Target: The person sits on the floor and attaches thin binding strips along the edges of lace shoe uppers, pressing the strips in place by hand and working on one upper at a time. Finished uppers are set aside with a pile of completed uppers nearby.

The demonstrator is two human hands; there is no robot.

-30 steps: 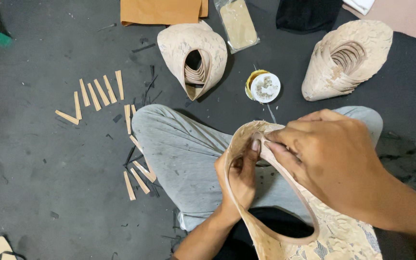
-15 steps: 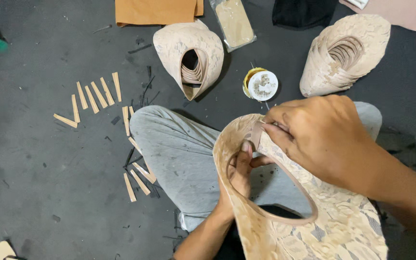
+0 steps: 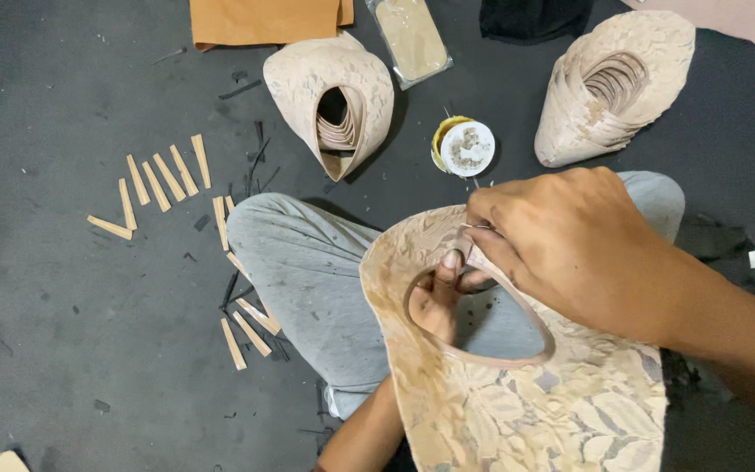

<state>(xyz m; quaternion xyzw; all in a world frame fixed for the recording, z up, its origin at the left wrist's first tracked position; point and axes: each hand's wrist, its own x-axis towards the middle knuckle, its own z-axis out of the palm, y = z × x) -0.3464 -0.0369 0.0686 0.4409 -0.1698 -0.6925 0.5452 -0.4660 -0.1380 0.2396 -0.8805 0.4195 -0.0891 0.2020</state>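
Head view: I count one lace shoe upper [image 3: 517, 402] on my lap; my right hand [image 3: 570, 249] pinches its opening edge, left hand [image 3: 439, 301] grips underneath. Two stacks of uppers [image 3: 329, 87] [image 3: 613, 83] lie far; one round tin [image 3: 463, 147] sits between them.

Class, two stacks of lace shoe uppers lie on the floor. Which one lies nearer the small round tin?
The left stack, beside the round tin; the right stack lies farther off.

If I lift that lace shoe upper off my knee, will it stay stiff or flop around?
Probably floppy: the lace shoe upper drapes over the knee and bends where the right hand and left hand pinch its opening. It looks thin, so likely light. The nested stack of uppers holds a curved shape, suggesting some springiness.
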